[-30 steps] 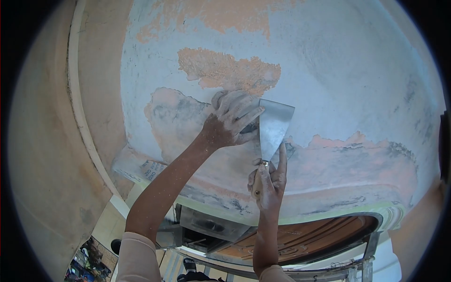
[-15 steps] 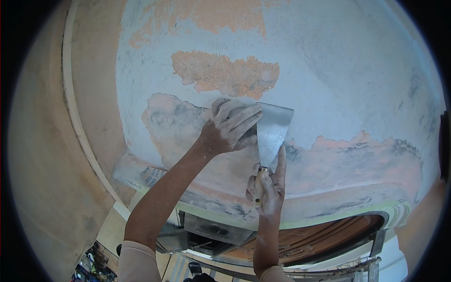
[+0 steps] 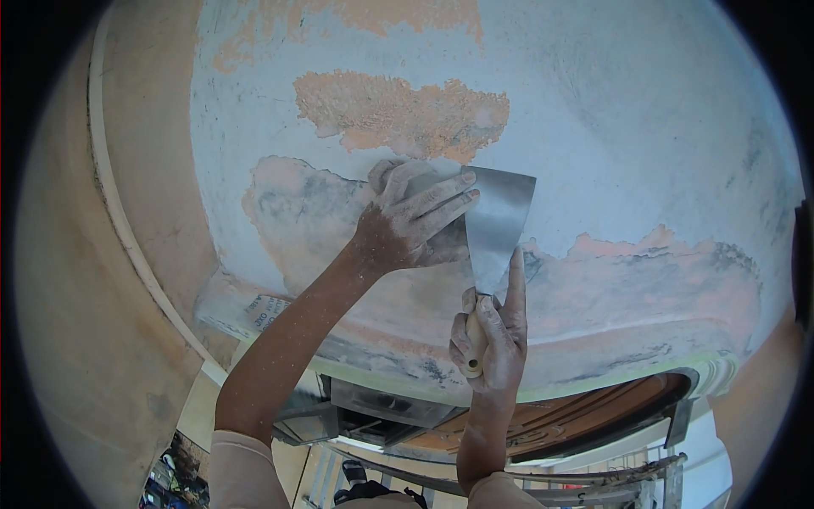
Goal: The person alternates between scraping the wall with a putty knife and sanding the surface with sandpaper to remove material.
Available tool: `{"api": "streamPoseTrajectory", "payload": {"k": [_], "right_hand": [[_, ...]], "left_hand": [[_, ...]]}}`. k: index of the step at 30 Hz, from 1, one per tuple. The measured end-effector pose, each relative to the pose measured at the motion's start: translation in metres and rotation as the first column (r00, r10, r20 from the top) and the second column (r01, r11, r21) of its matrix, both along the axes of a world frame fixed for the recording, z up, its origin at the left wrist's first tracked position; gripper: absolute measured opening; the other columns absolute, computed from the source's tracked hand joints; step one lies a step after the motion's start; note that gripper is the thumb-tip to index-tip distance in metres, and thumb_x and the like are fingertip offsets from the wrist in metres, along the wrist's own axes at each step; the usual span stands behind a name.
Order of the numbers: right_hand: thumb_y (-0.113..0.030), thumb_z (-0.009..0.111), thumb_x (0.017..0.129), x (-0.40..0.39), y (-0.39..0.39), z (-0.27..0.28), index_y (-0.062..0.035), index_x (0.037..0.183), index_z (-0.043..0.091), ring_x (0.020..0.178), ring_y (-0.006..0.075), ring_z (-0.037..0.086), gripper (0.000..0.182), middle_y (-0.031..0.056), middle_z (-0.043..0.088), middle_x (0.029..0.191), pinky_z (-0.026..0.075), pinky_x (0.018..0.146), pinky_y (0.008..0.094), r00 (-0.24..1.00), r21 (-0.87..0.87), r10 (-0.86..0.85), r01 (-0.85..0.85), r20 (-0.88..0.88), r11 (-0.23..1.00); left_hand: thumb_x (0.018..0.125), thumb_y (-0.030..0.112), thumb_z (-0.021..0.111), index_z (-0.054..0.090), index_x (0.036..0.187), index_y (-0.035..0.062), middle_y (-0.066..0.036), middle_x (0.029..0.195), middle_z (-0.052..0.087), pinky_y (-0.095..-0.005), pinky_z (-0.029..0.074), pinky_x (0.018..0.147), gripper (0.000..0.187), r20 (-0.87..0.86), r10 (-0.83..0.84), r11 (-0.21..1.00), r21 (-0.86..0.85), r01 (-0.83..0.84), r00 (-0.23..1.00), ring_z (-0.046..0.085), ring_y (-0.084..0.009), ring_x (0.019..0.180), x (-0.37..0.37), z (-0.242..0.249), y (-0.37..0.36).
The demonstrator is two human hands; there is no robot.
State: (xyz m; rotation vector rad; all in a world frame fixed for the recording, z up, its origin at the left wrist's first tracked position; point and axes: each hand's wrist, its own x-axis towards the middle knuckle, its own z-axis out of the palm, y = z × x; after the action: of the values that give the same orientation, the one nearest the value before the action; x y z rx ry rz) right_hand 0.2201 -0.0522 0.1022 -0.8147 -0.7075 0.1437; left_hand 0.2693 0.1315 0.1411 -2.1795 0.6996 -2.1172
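while the right hand is clenched around the wooden handle of a putty knife, index finger stretched up along the blade, the blade lies flat against the wall. left hand has nothing in its grasp: fingers spread, pressing on the blade's left part. blade edge sits just below a bare orange patch in the pale coating. sandpaper sheet rests on the ledge, lower left, well apart from both hands.

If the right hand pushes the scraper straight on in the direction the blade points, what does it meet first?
Probably the rough orange patch of bare plaster just above the blade edge of the scraper, held by the right hand; depth is uncertain.
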Motion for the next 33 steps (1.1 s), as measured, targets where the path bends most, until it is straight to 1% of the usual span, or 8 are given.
{"api": "streamPoseTrajectory", "payload": {"k": [4,13,16,19,22,28,31,33], "right_hand": [[-0.002,0.040,0.092,0.000,-0.004,-0.008,-0.0160,0.145,0.006,0.042,0.0066,0.046,0.065,0.0112,0.055,0.087,0.033,0.028,0.0183,0.999,-0.016,-0.040,0.040,0.022,0.999],[-0.003,0.041,0.091,0.003,0.000,-0.003,-0.0146,0.145,0.004,0.042,0.0067,0.046,0.066,0.0110,0.054,0.087,0.034,0.029,0.0183,0.998,-0.026,-0.052,0.053,0.040,0.998],[-0.004,0.041,0.091,0.006,0.007,0.003,-0.0147,0.145,0.004,0.042,0.0066,0.045,0.066,0.0110,0.054,0.088,0.034,0.029,0.0181,0.995,-0.070,-0.075,0.080,0.073,0.994],[-0.003,0.040,0.091,0.004,0.001,-0.006,-0.0153,0.145,0.004,0.042,0.0067,0.045,0.066,0.0110,0.054,0.088,0.035,0.029,0.0181,0.999,-0.016,-0.048,0.049,0.025,0.999],[-0.003,0.045,0.090,0.005,0.008,0.006,-0.0107,0.145,0.002,0.045,0.0079,0.048,0.070,0.0094,0.054,0.085,0.036,0.032,0.0201,1.000,-0.004,-0.017,0.017,-0.003,1.000],[-0.003,0.044,0.090,0.004,0.005,0.000,-0.0107,0.145,0.003,0.045,0.0077,0.047,0.069,0.0091,0.054,0.085,0.037,0.032,0.0204,1.000,0.017,0.003,-0.003,-0.024,1.000],[-0.002,0.040,0.090,0.004,0.009,0.008,-0.0165,0.145,0.004,0.043,0.0076,0.048,0.068,0.0130,0.054,0.086,0.036,0.028,0.0191,0.999,-0.022,-0.004,0.003,-0.036,1.000],[-0.002,0.040,0.090,0.004,0.003,0.000,-0.0163,0.145,0.004,0.043,0.0078,0.048,0.067,0.0132,0.054,0.086,0.035,0.028,0.0191,0.999,-0.028,-0.028,0.027,-0.029,0.999]], "left_hand": [[0.067,0.053,0.069,0.062,0.112,0.0207,0.008,0.125,0.053,-0.0479,0.036,0.088,0.056,-0.042,-0.016,0.999,0.033,0.018,0.999,0.049,-0.0268,0.100,0.000,-0.004,0.002],[0.066,0.054,0.068,0.062,0.111,0.0207,0.007,0.125,0.054,-0.0449,0.036,0.089,0.056,-0.030,0.008,1.000,-0.003,-0.008,1.000,0.047,-0.0249,0.101,-0.002,-0.002,0.003],[0.066,0.055,0.066,0.064,0.106,0.0197,0.006,0.120,0.057,-0.0426,0.032,0.090,0.053,0.038,0.001,0.997,-0.078,0.002,0.999,0.045,-0.0244,0.103,0.004,0.000,0.001],[0.065,0.052,0.068,0.064,0.107,0.0176,0.004,0.120,0.058,-0.0423,0.032,0.089,0.055,0.000,0.003,1.000,0.011,-0.003,1.000,0.045,-0.0243,0.102,-0.001,0.000,0.001],[0.064,0.050,0.070,0.063,0.107,0.0162,0.003,0.119,0.058,-0.0418,0.032,0.089,0.056,0.020,0.008,0.998,-0.064,-0.006,1.000,0.046,-0.0235,0.101,0.003,0.001,0.001],[0.063,0.051,0.072,0.062,0.109,0.0201,0.006,0.123,0.056,-0.0433,0.035,0.088,0.056,-0.026,-0.014,0.998,-0.069,0.012,1.000,0.046,-0.0235,0.105,0.001,-0.003,0.002],[0.063,0.050,0.073,0.063,0.108,0.0199,0.005,0.122,0.056,-0.0442,0.034,0.089,0.055,0.003,-0.047,0.986,-0.159,0.047,0.999,0.047,-0.0239,0.104,0.005,-0.003,0.001],[0.063,0.049,0.073,0.063,0.108,0.0196,0.005,0.122,0.056,-0.0448,0.034,0.088,0.055,0.003,-0.026,0.996,-0.081,0.027,1.000,0.047,-0.0245,0.103,0.002,-0.003,0.001]]}}
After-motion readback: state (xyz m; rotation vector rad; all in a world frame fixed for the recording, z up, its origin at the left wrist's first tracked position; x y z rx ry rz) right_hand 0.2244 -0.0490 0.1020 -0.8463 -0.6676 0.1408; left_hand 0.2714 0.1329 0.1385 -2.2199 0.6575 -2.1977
